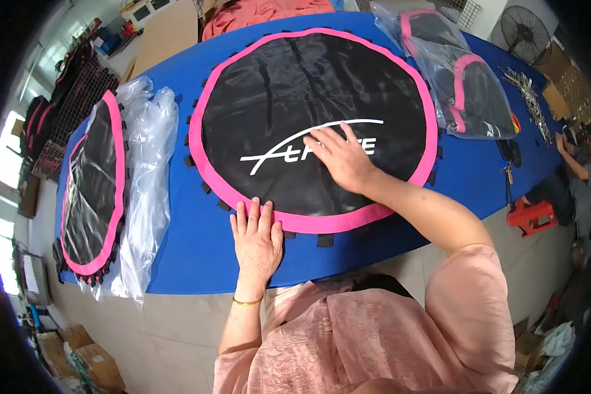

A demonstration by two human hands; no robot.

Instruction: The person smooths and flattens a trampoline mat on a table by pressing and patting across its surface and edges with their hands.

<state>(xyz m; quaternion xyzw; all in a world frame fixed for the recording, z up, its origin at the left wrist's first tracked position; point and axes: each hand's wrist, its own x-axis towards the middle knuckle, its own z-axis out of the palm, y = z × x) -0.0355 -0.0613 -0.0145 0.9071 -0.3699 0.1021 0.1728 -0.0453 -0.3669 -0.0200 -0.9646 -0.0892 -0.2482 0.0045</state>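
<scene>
As left hand point(257, 241) and right hand point(345, 161) overlap the mat point(322, 82), each grip spreads empty.

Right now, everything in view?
Table: 1, blue, centre
Round mat: 1, black/pink, table centre
Left mat: 1, black/pink, table left
Plastic wrap: unclear, clear, by left mat
Bagged mats: unclear, black/pink, table far right
Metal pieces: several, silvery, table right
Cloth: unclear, red, beyond table
Fan: 1, dark, top right
Stool: 1, red, right floor
Boxes: several, brown, lower left
Person: 1+, dark clothes, right edge
Left hand: 1, bare, round mat rim
Right hand: 1, bare, over round mat
</scene>
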